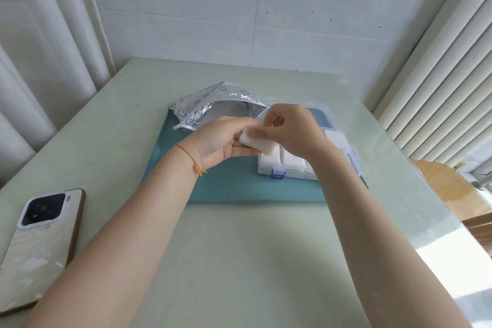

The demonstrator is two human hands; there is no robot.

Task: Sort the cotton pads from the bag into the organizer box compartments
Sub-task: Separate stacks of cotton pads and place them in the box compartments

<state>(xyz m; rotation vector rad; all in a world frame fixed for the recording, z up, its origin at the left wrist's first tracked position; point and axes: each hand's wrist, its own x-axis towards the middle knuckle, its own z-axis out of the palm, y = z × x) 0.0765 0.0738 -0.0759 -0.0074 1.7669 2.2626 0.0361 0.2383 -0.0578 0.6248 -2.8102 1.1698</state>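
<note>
Holding a small stack of square white cotton pads (256,141) just above the near-left corner of the organizer box (290,170), the left hand (221,141) curls its fingers under the soft, matte stack. The right hand (290,130) meets it from the other side, thumb and fingertips pinching the stack's upper edge, apparently at a single pad, though the hands hide the exact contact.

The organizer box is clear, hard plastic with a blue latch (277,173) on its near wall. Its near compartments hold flat white pads; the far compartments are mostly hidden behind the right hand.

Left of the box and slightly farther away lies the bag (207,106), crinkled silver foil with a printed outer face, its mouth gaping toward the box. Box and bag both sit on a smooth teal mat (226,189), which lies on a pale green table (239,261). Well to the left of the box, near the table's edge, a phone (40,245) lies face down.
</note>
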